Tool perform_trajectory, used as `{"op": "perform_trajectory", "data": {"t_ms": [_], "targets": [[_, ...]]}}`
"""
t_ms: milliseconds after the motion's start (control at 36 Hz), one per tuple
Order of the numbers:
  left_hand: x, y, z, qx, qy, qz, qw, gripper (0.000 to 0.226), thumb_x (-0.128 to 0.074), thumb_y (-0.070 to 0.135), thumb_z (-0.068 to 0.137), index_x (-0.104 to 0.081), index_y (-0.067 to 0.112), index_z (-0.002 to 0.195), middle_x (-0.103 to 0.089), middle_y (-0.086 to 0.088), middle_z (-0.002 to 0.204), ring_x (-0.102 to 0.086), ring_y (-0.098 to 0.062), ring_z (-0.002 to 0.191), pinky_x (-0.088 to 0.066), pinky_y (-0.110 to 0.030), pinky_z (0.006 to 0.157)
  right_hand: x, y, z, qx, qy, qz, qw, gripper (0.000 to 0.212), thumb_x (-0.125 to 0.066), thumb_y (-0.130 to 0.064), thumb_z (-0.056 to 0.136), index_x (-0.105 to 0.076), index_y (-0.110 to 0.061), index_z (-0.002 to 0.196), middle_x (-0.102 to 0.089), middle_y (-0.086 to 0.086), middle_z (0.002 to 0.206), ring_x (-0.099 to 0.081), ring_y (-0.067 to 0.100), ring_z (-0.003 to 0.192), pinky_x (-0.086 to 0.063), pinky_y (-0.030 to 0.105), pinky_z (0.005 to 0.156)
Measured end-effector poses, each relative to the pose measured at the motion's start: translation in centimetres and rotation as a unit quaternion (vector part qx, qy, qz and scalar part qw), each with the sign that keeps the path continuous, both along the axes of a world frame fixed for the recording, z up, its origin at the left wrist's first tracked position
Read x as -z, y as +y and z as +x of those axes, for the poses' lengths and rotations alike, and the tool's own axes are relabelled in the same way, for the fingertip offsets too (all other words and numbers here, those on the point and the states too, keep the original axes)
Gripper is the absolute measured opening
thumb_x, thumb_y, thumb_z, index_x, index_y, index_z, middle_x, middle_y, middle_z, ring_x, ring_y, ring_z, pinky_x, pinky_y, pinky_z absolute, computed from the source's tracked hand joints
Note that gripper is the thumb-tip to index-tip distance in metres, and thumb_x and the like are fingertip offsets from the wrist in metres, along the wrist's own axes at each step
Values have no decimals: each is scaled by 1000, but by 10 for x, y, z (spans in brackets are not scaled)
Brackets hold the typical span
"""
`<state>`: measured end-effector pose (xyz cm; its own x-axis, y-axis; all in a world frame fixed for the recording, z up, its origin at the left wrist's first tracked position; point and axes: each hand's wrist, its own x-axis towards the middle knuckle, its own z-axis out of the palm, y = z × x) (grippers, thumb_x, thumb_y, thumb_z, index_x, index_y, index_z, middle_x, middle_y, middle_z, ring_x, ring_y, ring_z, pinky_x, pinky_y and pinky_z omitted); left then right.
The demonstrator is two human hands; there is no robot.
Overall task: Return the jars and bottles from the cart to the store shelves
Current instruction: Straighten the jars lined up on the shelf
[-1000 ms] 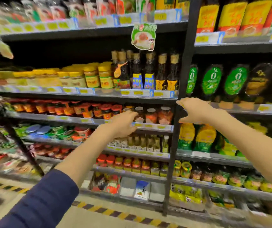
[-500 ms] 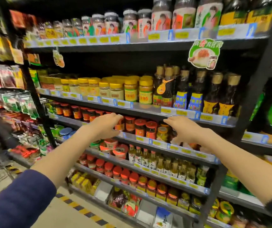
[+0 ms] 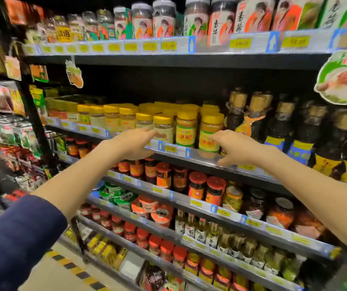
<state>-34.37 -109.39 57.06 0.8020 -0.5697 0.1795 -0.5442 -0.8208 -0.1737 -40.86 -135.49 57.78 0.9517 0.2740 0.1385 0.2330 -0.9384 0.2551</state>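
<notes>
Reaching both hands toward yellow-lidded jars (image 3: 209, 134) at the shelf edge (image 3: 189, 153); left hand (image 3: 133, 143) and right hand (image 3: 234, 148) spread, holding nothing. Jars likely glass: heavy, slick, breakable; grasp around the body, below the lid

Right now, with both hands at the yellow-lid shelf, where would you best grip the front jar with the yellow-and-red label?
Take the yellow-and-red label jar around its labelled body, coming straight from the front with the right hand. It stands upright at the shelf edge, another jar close on its left and dark bottles to its right, so the sides look tight.
</notes>
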Motion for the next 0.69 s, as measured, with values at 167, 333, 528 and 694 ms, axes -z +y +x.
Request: {"op": "perform_trajectory", "data": {"t_ms": [167,333,528,694], "targets": [[-22,-9,71,71,-24,-22,997,62,-56,38,90,-31,15,143,-43,-9,140,-51,-27,120,-44,-39,96,-30,10,45,38,-47,46,997,87,-73,-34,73,-26,-16,145,-38,8,145,-37,26,133,-40,42,104],[-45,-29,129,182,-45,-29,982,62,-57,39,88,-34,16,141,-44,-10,140,-47,-30,125,-41,-41,101,-51,22,76,121,-40,37,991,80,-74,-33,74,-34,-12,140,-44,12,139,-43,30,127,-40,42,102],[-48,-66,170,253,-22,-12,967,70,-51,49,89,-26,17,146,-37,-13,147,-39,-31,133,-37,-43,107,-52,25,97,209,-20,27,977,70,-66,-43,79,-42,-5,132,-49,15,134,-46,31,122,-44,42,98],[-45,-88,185,276,36,-4,960,74,-50,59,85,-23,27,146,-39,-14,144,-43,-33,129,-39,-42,105,-57,22,112,255,-4,30,967,67,-58,-48,83,-43,-4,131,-50,14,133,-47,30,119,-44,38,97]]}}
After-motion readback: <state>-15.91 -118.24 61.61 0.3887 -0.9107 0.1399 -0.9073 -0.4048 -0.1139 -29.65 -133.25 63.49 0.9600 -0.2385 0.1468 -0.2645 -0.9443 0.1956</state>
